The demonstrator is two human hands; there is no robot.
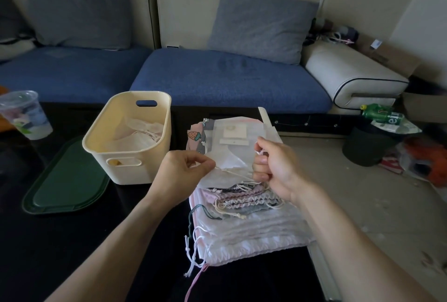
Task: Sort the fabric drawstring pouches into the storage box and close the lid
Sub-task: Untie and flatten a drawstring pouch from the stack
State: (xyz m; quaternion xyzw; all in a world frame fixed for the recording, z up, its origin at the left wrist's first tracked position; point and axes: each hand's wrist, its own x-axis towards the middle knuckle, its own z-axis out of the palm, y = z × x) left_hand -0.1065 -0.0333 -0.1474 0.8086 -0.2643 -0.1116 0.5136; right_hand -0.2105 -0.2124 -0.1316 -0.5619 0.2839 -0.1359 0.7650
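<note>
The cream storage box (128,137) stands open on the dark table (60,241), some white pouches already inside, and its green lid (67,180) lies flat just left of it, probably to keep the opening free. Right of the box lies the stack of pouches (246,217). Above it, the left hand (180,176) and right hand (275,168) pinch a thin white pouch (232,154) by its edges, likely to lift it alone.
</note>
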